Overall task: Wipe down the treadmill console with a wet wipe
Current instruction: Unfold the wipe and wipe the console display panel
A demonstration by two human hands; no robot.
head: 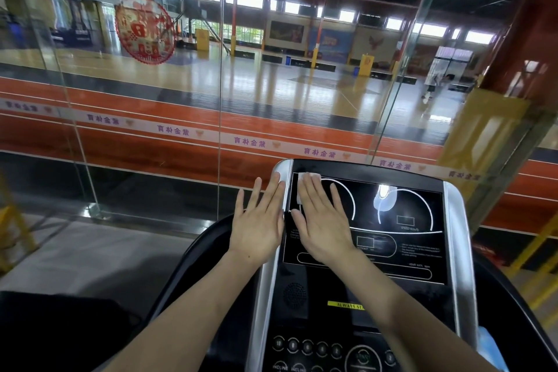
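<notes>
Writing first: yellow strip (347, 305) low on the treadmill console (365, 251) reads "ALWAYS ST…", rest cut off by the right forearm. Black display panel (401, 220) carries a "SPEED" label under a small box near its right arc; the other white print on it is too small/blurred to read. Bottom button cluster (305, 350) shows "INCLINE" twice, plus round keys w/ digits I can't make out. Glass wall (211, 100) in front has a white band (250, 142) w/ purple Chinese characters repeated along it, seen mirrored, and a big red round paper-cut decal (145, 29) up left. Basketball court (271, 78) beyond the glass.

Wet wipe (303, 183): white, lying flat at the display's upper-left corner. Right hand (324, 225) is spread flat on top of it, palm down, fingers (314, 190) extended and pressing, not curled round it. Wipe pokes out past the fingertips at the top and along the hand's left edge; rest is hidden under the palm.

Left hand (258, 222) also flat, fingers straight and slightly fanned, empty, resting by the console's silver left rail (271, 281), just beside the right hand w/ only a thin gap between. It's off the wipe.

Both forearms bare, reaching up from the bottom of view.
</notes>
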